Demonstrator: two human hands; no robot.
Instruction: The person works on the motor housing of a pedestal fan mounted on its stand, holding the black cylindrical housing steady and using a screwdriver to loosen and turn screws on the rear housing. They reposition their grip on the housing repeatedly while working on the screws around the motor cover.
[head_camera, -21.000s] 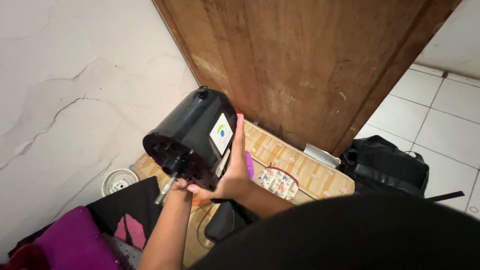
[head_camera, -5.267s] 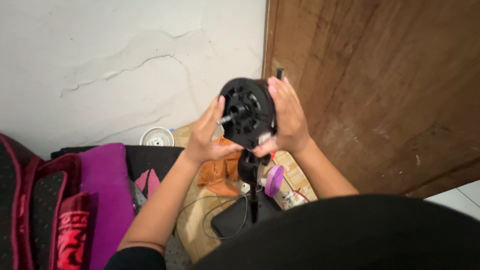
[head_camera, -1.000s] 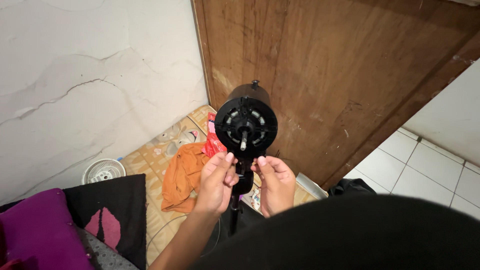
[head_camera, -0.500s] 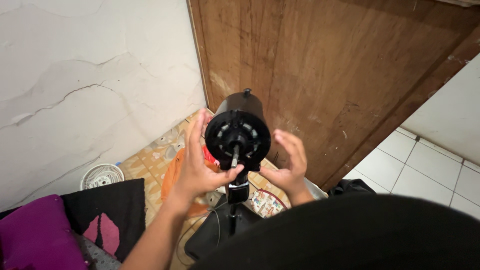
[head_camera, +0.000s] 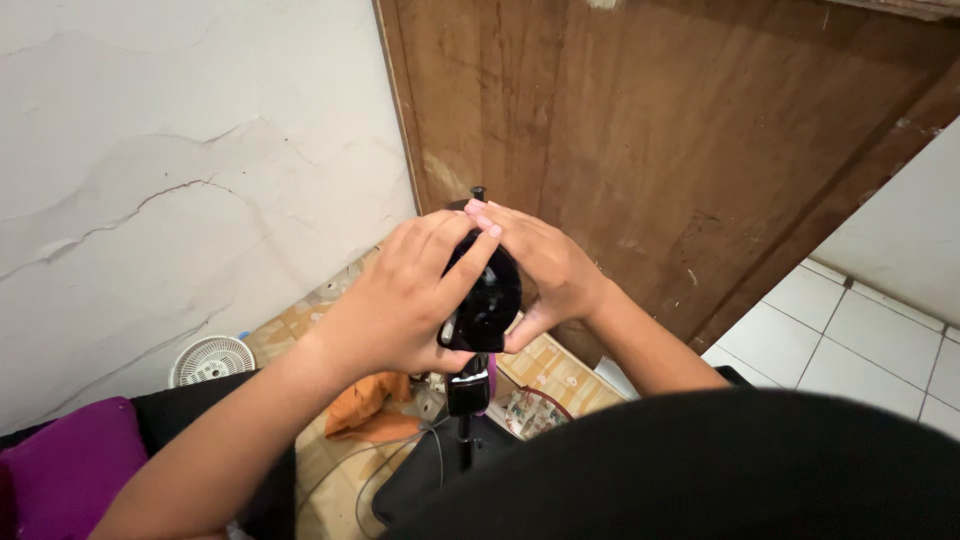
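Black fan motor housing (head_camera: 488, 290) sits mid-frame, mostly hidden by both hands; only a dark slice of its face and a small knob at 12 o'clock show. Left hand (head_camera: 400, 300) wraps over it from 9 o'clock, fingers curled across the front, gripping. Right hand (head_camera: 545, 270) cups it from 3 o'clock, fingers closed on the rim, fingertips meeting the left hand's at the top. Shaft not visible. Below, at 6 o'clock, the black stand neck (head_camera: 466, 400) drops toward a dark base, partly cut off by the person's black-clothed body filling the lower right. Orange cloth (head_camera: 370, 410) lies on the patterned floor mat (head_camera: 300, 325) at 7 o'clock. White fan grille (head_camera: 212, 360) at 9 o'clock by the cracked wall. Purple fabric (head_camera: 60, 475) cropped at lower left. Wooden door (head_camera: 650, 130) behind, white tiles (head_camera: 860, 330) at 3 o'clock.
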